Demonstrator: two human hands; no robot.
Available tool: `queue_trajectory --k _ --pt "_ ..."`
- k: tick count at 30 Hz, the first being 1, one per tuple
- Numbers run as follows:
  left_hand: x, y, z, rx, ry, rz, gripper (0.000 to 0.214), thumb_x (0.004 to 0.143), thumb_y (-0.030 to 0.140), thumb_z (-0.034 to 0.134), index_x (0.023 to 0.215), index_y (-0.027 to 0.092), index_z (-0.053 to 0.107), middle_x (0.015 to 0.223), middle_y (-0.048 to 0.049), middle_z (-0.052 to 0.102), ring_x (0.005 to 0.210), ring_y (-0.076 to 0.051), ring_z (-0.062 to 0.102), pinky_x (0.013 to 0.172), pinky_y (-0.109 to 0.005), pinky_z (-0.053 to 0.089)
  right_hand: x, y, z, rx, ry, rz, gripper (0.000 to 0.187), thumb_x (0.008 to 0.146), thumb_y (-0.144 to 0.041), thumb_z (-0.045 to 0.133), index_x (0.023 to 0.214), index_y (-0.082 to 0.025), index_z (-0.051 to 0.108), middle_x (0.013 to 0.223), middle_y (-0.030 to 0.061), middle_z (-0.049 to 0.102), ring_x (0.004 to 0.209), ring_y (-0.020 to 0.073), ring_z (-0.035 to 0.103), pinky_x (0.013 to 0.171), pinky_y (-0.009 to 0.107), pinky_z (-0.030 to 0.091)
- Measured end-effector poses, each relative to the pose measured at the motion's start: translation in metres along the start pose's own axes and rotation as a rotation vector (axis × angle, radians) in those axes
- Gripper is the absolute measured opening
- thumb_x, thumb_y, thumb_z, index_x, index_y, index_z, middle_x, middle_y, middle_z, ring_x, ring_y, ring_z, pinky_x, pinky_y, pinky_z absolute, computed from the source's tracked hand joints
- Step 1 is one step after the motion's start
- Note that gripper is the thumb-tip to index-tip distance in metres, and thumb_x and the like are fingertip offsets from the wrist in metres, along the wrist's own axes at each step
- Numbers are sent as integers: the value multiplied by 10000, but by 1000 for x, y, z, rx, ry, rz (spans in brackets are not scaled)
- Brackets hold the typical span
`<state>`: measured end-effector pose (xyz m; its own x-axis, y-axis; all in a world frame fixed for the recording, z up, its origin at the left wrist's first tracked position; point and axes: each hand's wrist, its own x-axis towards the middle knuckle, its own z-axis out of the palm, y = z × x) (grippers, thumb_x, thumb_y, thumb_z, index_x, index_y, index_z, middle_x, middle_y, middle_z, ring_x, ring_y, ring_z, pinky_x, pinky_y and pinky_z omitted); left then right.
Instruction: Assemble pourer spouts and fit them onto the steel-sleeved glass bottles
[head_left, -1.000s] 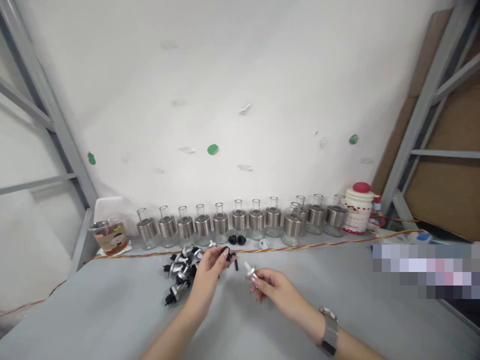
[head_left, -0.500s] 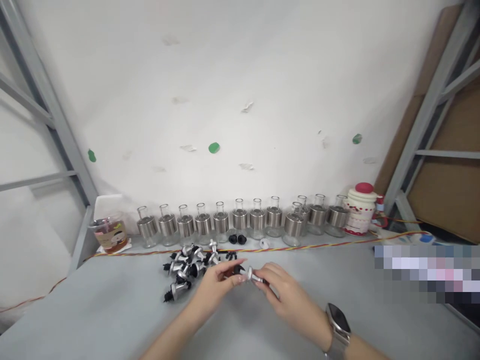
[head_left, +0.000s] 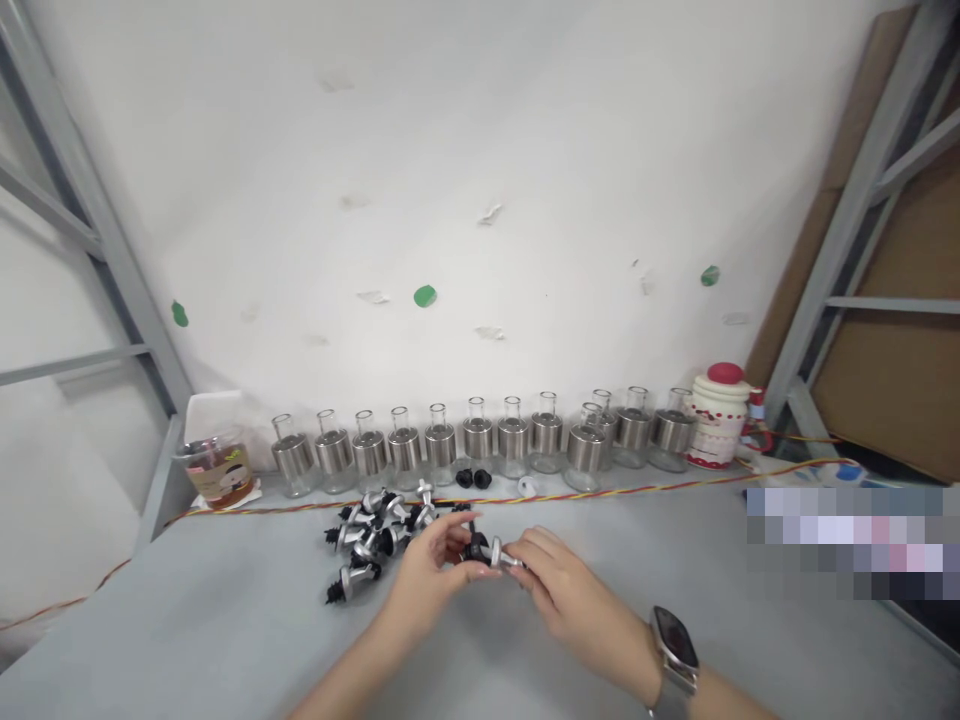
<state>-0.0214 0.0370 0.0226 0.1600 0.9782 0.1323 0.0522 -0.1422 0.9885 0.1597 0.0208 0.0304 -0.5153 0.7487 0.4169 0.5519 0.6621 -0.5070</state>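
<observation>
My left hand (head_left: 433, 566) pinches a small black stopper piece (head_left: 474, 549) just above the grey table (head_left: 225, 640). My right hand (head_left: 561, 588), with a watch on its wrist, pinches a silver pourer spout (head_left: 504, 556) and holds it end to end against the black piece. The two hands meet near the middle of the table. A pile of several silver and black pourers (head_left: 371, 538) lies just left of my left hand.
A row of several glass bottles with steel collars (head_left: 480, 440) lines the wall. Two black caps (head_left: 473, 479) and a white ring (head_left: 527, 487) lie before them. A plastic cup (head_left: 217, 468) stands far left, a white and red jug (head_left: 718, 416) right. A twisted cable (head_left: 675, 487) crosses the table.
My hands were apart a second ago, the left with the black piece and the right with the silver spout. They have come together and now press the two parts end to end.
</observation>
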Motion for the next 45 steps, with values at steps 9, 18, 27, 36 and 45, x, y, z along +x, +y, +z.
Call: queue_trajectory --k 9,18,27,36,45 --pt "-13 4 8 275 -50 21 240 727 379 539 616 190 441 528 64 432 493 -103 404 480 -212 304 -2 -1 1 -11 39 -26 228 824 -14 334 864 -178 488 822 33 487 791 166 452 708 309 399" --pt "-24 7 18 37 -165 -4 265 803 472 387 768 209 396 531 69 449 469 -90 418 480 -196 339 -3 -2 -6 -229 30 -140 249 787 16 333 832 -159 505 772 48 496 735 183 416 666 326 379" --pt "-19 0 25 -89 -17 -248 474 737 613 337 527 201 443 374 50 401 350 -101 369 357 -212 230 -9 -12 -1 -334 20 -238 231 759 -2 346 806 -149 517 738 60 504 685 188 409 632 326 371" --pt "-29 18 23 -13 116 -107 337 723 486 456 534 207 477 460 41 379 447 -125 370 441 -228 316 -14 -18 12 -177 -59 -78 233 784 -26 342 886 -175 489 798 58 534 726 190 481 621 301 424" --pt "-30 -11 16 213 113 127 133 672 314 539 754 227 598 719 -69 614 758 -233 535 742 -304 402 -17 -12 22 -131 60 -153 403 658 76 309 931 -161 488 810 77 546 769 205 475 682 333 459"
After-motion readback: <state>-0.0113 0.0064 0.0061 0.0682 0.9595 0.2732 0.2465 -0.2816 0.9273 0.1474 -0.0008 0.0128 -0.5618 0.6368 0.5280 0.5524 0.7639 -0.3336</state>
